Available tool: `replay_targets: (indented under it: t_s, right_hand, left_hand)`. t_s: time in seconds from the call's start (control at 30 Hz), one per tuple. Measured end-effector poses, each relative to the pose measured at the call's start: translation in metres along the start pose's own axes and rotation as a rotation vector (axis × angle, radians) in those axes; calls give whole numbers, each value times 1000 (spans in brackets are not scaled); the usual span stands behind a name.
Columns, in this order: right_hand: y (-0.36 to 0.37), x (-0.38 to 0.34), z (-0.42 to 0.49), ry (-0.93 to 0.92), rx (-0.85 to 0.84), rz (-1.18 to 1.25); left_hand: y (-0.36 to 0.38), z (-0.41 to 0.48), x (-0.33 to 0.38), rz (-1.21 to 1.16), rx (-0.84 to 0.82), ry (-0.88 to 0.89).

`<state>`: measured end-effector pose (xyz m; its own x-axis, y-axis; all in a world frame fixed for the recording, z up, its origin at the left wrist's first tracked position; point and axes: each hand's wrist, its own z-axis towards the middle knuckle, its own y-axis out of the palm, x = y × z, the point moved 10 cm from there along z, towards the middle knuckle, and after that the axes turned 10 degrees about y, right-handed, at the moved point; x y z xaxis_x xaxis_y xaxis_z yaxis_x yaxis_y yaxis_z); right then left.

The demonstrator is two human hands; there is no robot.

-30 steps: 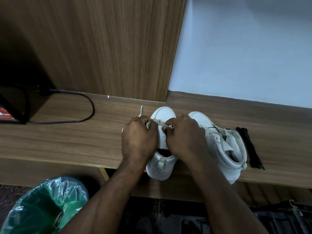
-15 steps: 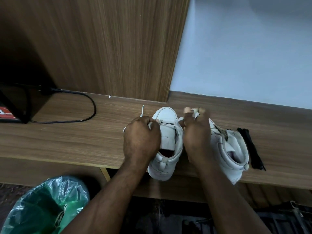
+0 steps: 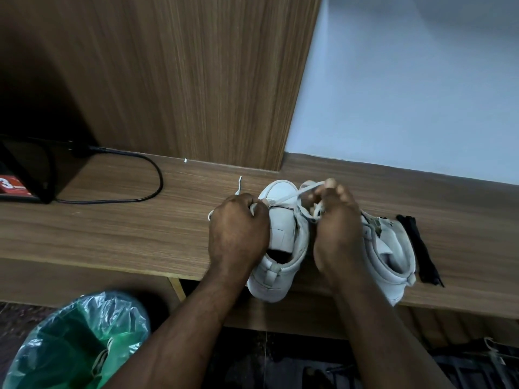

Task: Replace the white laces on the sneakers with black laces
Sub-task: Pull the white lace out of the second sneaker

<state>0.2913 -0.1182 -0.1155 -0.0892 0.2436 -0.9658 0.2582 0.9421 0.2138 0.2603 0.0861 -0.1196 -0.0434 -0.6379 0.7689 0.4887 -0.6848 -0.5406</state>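
Two white high-top sneakers stand side by side on the wooden table [image 3: 112, 234] at centre right of the frame, toes towards the top and heels at the table's near edge. The centre sneaker [image 3: 280, 237] is under work; the second sneaker [image 3: 393, 254] stands just to its right, partly covered by the right forearm. The left hand [image 3: 238, 228] rests against the left side of the centre sneaker, its grip curled tight round one run of the white lace [image 3: 289, 196], whose free end sticks out beyond the knuckles towards the top of the frame. The right hand [image 3: 337, 228] is between the two sneakers, its grip narrow, fingertips pinching the other run of the same lace above the toe area. The lace spans taut from one hand to the other across the front of the centre sneaker. How many eyelets remain threaded cannot be told; the hands cover them. The black laces [image 3: 421, 248] lie in a bundle on the table, just right of the second sneaker, held by neither hand. A black cable [image 3: 134, 192] loops over the table at left. A green bin bag [image 3: 70, 341] sits below the table edge at lower left. A wood panel [image 3: 182, 80] and a pale wall [image 3: 421, 94] fill the upper frame.
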Motion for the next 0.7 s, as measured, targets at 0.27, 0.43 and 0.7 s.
replay_targets:
  t_s: [0.27,0.43,0.7]
  right_hand:
    - [6,-8,-4,-134,113,-477]
    - [38,-12,-15,-366,7,-1225]
    - [-7,-15,-2,-152,141,-399]
  left_hand:
    - [0,1,-1,-12,-14,-2]
    - [2,1,-1,-27,-31,-17]
    - [-2,-1,-1,-25,-12,-26]
